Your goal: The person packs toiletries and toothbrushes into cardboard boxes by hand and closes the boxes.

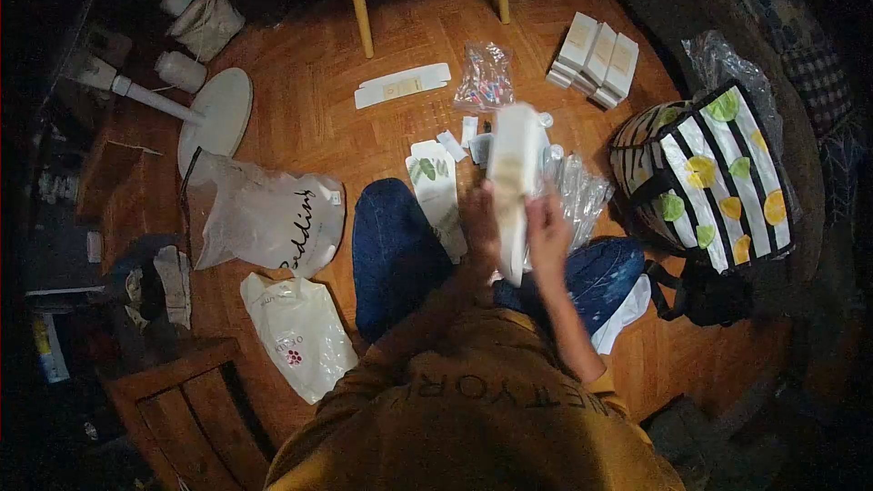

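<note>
White box [514,150], near middle, between both hands
Left hand [480,225] curls round its left edge, right hand [548,229] pinches the right (too blurry to judge tightness); I'd press lightly, avoid creases.

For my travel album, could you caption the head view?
Left hand and right hand hold a motion-blurred white box over a cluttered wooden floor.

Lettering around the fingers [548,220]
"Bedding" marks the clear bag [264,218] left of them; "NEW YORK" stands upside down on the sweatshirt [464,432] behind them.
</note>
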### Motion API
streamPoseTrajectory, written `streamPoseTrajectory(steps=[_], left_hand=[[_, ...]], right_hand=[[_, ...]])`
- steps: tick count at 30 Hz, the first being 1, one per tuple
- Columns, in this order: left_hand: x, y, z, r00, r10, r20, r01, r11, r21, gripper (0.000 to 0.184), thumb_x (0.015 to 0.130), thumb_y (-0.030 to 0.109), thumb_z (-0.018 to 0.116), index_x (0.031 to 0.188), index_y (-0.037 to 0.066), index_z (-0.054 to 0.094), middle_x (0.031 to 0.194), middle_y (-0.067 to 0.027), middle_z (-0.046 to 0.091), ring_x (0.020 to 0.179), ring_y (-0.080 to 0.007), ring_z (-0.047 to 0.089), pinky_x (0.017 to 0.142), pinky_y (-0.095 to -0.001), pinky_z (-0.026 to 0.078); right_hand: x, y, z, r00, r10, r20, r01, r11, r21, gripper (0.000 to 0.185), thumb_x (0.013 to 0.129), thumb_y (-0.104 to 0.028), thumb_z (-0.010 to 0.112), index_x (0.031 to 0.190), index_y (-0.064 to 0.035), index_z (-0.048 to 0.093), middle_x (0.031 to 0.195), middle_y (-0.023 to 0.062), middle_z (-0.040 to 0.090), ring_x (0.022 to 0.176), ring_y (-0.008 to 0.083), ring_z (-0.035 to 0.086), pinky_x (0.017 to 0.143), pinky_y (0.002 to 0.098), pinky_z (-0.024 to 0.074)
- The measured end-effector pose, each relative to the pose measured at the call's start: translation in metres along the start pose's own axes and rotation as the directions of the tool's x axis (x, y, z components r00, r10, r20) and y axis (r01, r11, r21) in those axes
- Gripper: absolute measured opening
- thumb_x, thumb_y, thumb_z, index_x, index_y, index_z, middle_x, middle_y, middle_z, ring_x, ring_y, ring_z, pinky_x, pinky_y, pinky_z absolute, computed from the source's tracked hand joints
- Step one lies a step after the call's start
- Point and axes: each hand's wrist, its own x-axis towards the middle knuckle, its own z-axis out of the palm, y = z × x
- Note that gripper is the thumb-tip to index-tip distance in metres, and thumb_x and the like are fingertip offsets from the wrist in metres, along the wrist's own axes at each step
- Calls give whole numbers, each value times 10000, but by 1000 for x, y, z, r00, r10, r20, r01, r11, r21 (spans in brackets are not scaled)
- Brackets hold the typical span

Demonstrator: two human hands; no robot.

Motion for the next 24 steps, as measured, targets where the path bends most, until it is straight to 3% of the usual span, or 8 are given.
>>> streamPoseTrajectory(steps=[3,5,10,14,17,20,22,24], left_hand=[[28,8,6,958,252,-139,-267,957,-109,352,887,334,440,883,-8,524,814,-129,553,730,-202,514,650,-351,407],[18,13,1,686,728,3,-715,673,187,345,859,338,490,953,8,527,858,-135,554,721,-201,520,639,-342,421],[22,45,-3,970,46,239,-11,989,-144,443,829,397,510,1068,23,518,869,-103,580,725,-204,560,672,-318,458],[17,42,-19,825,-183,534,418,834,-361,549,853,506,431,1064,8,524,872,-111,588,756,-203,576,629,-340,491],[0,28,-14,635,-184,750,631,684,-366,606,848,550,405,1099,8,506,929,-123,586,848,-219,586,605,-367,512],[-21,15,8,666,-29,745,547,699,-461,578,872,503,406,1172,11,452,1003,-143,555,906,-218,568,692,-350,502],[-28,4,8,819,488,302,-535,840,93,420,890,310,460,1187,14,439,1014,-142,555,896,-227,577,727,-333,472],[-49,31,21,872,487,55,-467,860,-206,380,874,110,512,1231,30,410,1053,-164,544,935,-245,569,779,-338,443]], right_hand=[[-43,11,11,950,-288,119,304,942,-143,306,848,-77,525,1145,-5,533,824,135,607,682,200,577,674,315,458],[-50,12,4,953,-232,195,263,952,-156,337,823,-45,535,1158,-8,526,819,148,607,674,230,581,678,328,461],[-59,2,-10,926,-198,321,242,965,-101,361,755,25,562,1114,-5,563,798,169,602,632,262,582,642,353,467],[-42,0,-47,835,-493,245,513,858,-23,142,770,-32,595,903,4,630,702,108,574,626,219,551,603,290,436],[-10,-6,-52,980,-199,15,200,976,-83,292,820,-75,574,1106,-17,546,1053,102,547,893,150,519,761,256,421],[1,-9,-34,999,12,50,-26,957,288,455,841,-92,564,1261,-11,410,1221,114,473,1072,182,462,884,280,375],[-3,-5,-25,999,-3,53,-14,949,316,464,854,-79,547,1277,17,382,1291,145,415,1170,190,395,962,286,317],[-7,0,-22,1000,15,25,-23,929,369,466,852,-74,548,1278,18,381,1290,151,413,1170,188,395,961,285,317]])
